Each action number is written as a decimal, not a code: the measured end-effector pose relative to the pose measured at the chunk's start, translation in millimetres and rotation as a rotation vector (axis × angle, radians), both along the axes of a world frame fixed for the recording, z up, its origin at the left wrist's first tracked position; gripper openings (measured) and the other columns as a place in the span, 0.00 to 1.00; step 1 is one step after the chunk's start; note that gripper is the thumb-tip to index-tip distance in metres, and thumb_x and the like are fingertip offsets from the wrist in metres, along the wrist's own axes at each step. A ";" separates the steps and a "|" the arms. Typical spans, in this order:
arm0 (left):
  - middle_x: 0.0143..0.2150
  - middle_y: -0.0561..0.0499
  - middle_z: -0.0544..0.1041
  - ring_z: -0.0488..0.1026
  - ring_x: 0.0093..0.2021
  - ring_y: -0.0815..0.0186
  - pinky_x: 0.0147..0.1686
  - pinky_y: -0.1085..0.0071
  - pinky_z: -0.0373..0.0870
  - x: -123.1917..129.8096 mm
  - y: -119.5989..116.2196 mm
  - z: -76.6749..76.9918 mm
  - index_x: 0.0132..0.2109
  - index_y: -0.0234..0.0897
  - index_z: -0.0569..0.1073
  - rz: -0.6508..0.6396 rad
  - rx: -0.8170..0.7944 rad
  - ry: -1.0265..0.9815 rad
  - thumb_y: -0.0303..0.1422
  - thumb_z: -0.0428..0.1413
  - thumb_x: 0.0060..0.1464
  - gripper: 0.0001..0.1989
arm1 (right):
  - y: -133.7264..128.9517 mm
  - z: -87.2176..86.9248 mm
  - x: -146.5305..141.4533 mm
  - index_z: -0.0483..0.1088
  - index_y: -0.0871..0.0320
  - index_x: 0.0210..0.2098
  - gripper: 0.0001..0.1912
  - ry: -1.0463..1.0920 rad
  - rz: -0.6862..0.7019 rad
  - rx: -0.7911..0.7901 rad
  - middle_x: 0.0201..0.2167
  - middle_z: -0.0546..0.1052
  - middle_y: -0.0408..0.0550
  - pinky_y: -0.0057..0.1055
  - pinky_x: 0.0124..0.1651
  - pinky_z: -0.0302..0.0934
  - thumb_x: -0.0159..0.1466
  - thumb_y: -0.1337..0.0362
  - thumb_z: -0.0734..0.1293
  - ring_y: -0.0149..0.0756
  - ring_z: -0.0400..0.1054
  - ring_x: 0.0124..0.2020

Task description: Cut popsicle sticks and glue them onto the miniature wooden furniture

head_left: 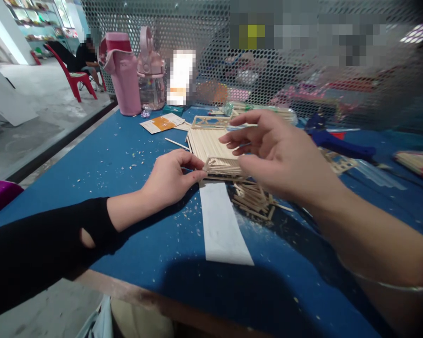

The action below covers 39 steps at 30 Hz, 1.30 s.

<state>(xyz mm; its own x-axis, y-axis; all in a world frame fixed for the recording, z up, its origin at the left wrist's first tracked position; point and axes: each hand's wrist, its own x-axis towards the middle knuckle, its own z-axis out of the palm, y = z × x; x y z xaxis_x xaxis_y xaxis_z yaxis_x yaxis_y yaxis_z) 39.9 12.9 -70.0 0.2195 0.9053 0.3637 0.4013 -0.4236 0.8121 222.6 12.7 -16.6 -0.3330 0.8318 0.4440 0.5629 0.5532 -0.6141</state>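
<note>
A small model of thin wooden sticks lies on the blue table, with a flat slatted deck and a low railing along its near edge. My left hand pinches the railing's left corner between thumb and fingers. Over the model's right side hovers my right hand, fingers curved and apart with nothing visible between them. Its thumb is close to the railing's right end; whether it touches cannot be made out. Under the near edge a white paper strip runs toward me. Several loose sticks lie in a pile beside the strip.
A pink thermos, a clear bottle and a lit phone stand at the back by a perforated metal screen. A blue glue gun lies to the right. An orange and white card is behind my left hand.
</note>
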 end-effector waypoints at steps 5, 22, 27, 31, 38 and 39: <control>0.34 0.50 0.75 0.71 0.35 0.68 0.36 0.70 0.71 -0.2 2.1 -4.9 0.39 0.34 0.75 -0.048 -0.002 -0.023 0.26 0.61 0.47 0.10 | 0.4 -5.9 -2.3 0.61 0.54 0.45 0.24 -0.071 0.010 0.004 0.35 0.76 0.48 0.37 0.34 0.65 0.49 0.73 0.62 0.39 0.72 0.33; 0.54 0.41 0.64 0.65 0.54 0.58 0.37 0.69 0.72 -3.6 -18.6 7.8 0.51 0.38 0.73 -0.004 0.237 -0.177 0.36 0.59 0.53 0.18 | -20.6 27.9 -12.7 0.61 0.54 0.42 0.18 0.413 0.086 -0.233 0.29 0.72 0.42 0.29 0.31 0.64 0.52 0.71 0.66 0.31 0.68 0.29; 0.50 0.42 0.70 0.67 0.54 0.57 0.35 0.70 0.72 -1.6 -24.4 9.6 0.47 0.38 0.75 -0.064 0.227 -0.181 0.34 0.56 0.56 0.12 | -24.1 29.0 -15.9 0.61 0.54 0.42 0.18 0.433 0.108 -0.373 0.28 0.73 0.41 0.28 0.29 0.65 0.51 0.70 0.66 0.31 0.69 0.28; 0.52 0.42 0.71 0.72 0.48 0.59 0.33 0.70 0.72 1.0 -25.3 7.5 0.44 0.37 0.74 -0.074 0.143 -0.287 0.35 0.59 0.53 0.11 | -25.0 28.9 -15.4 0.61 0.54 0.41 0.19 0.411 0.069 -0.380 0.27 0.74 0.40 0.27 0.29 0.64 0.50 0.71 0.67 0.31 0.69 0.27; 0.51 0.43 0.72 0.73 0.32 0.68 0.30 0.70 0.74 2.9 -27.1 8.6 0.38 0.36 0.72 -0.073 0.060 -0.354 0.36 0.62 0.49 0.11 | -29.4 31.1 -18.9 0.60 0.55 0.44 0.22 0.437 0.104 -0.421 0.24 0.76 0.38 0.28 0.29 0.64 0.51 0.68 0.68 0.30 0.71 0.26; 0.51 0.43 0.72 0.73 0.32 0.68 0.30 0.69 0.74 3.1 -27.5 9.0 0.38 0.36 0.72 -0.072 0.067 -0.351 0.36 0.62 0.49 0.11 | -29.8 31.1 -19.6 0.60 0.55 0.45 0.22 0.440 0.101 -0.420 0.24 0.76 0.38 0.27 0.28 0.64 0.51 0.69 0.69 0.30 0.71 0.26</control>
<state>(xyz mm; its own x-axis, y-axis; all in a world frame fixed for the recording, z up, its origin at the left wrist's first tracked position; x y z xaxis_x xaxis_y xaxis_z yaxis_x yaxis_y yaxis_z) 43.0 -14.6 -61.0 0.1332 0.8639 0.4858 0.0703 -0.4971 0.8648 203.1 -17.0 14.4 -0.2798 0.9393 0.1986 0.1644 0.2507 -0.9540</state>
